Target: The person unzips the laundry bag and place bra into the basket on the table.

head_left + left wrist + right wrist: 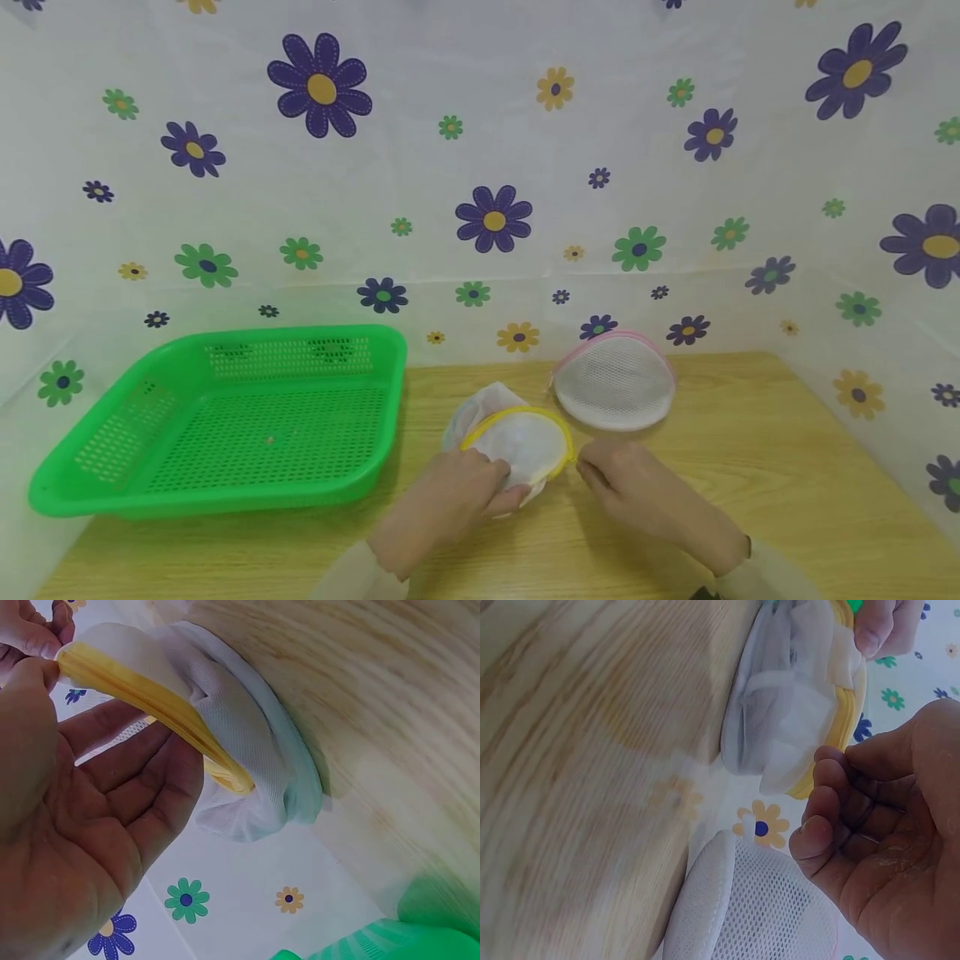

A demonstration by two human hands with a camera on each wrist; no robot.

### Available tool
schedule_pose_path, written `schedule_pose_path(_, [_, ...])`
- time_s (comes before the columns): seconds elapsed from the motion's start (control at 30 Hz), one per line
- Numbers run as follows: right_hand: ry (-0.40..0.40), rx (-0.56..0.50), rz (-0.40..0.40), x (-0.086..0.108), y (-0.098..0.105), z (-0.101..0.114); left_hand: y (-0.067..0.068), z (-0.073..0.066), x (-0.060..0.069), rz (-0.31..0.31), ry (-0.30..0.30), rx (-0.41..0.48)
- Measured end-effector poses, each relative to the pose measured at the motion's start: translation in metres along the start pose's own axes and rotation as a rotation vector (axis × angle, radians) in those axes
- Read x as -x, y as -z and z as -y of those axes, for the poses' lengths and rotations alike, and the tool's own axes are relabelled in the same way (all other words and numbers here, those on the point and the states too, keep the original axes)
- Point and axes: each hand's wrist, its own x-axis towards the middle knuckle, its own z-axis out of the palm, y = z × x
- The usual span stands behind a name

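Low in the centre of the frame, my left hand (461,492) grips the white mesh bag (525,448), thumb on its near side, probably to steady it while my right thumb and forefinger pinch the end of its yellow zip (558,421). The pink-trimmed bag (615,385) lies right of centre, the green basket (225,502) lower left, seemingly leaving me working room.

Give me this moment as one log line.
left hand: grips yellow-zipped mesh bag | right hand: pinches at its zip end | pink-trimmed mesh bag: on table | green perforated basket: left
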Motion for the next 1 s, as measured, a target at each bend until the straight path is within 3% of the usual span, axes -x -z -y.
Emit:
schedule_pose_path(0.23, [0.004,-0.002,-0.001,0.0017,-0.0012,0.0020,0.0009,-0.0012,0.0000,0.007,0.015,0.033])
schedule_pose_path(0.47, [0.065,0.039,-0.037,0.0025,-0.0037,0.0010,-0.0005,-0.0016,-0.0010,0.015,0.025,0.040])
schedule_pose_path(0.7, [0.026,-0.010,0.031,0.0040,-0.0027,0.0077,-0.0008,-0.0012,-0.0015,0.003,0.018,0.038])
schedule_pose_path(1.0, [0.031,-0.027,0.058,0.0056,-0.0027,0.0094,0.0005,-0.0014,-0.0018,0.013,0.013,0.032])
